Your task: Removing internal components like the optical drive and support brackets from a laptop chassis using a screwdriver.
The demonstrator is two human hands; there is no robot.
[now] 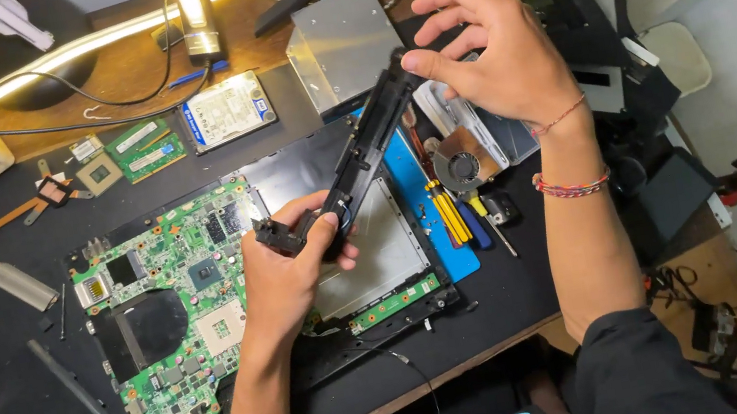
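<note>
The fingers (329, 228) of the left hand (285, 276) are wrapping tightly around the lower end of a long black plastic strip (360, 158), and the fingertips (417, 59) of the right hand (492, 51) are pinching its upper end, while the other fingers of that hand are spreading apart above it. The strip is being held in the air over the desk — its long axis is running diagonally, with the low end pointing toward the lower left and the high end toward the upper right.

Just under the strip, an open laptop base (377, 255) with a grey metal plate is lying, and a green motherboard (171, 310) is lying beside it on the left. A blue tray (420, 188) with yellow-handled screwdrivers (448, 214) is sitting on the right of the base, near a small round fan (462, 166). Farther away — toward the top of the desk — a hard drive (228, 111), two green memory modules (144, 150) and a silver metal box (341, 42) are resting.
</note>
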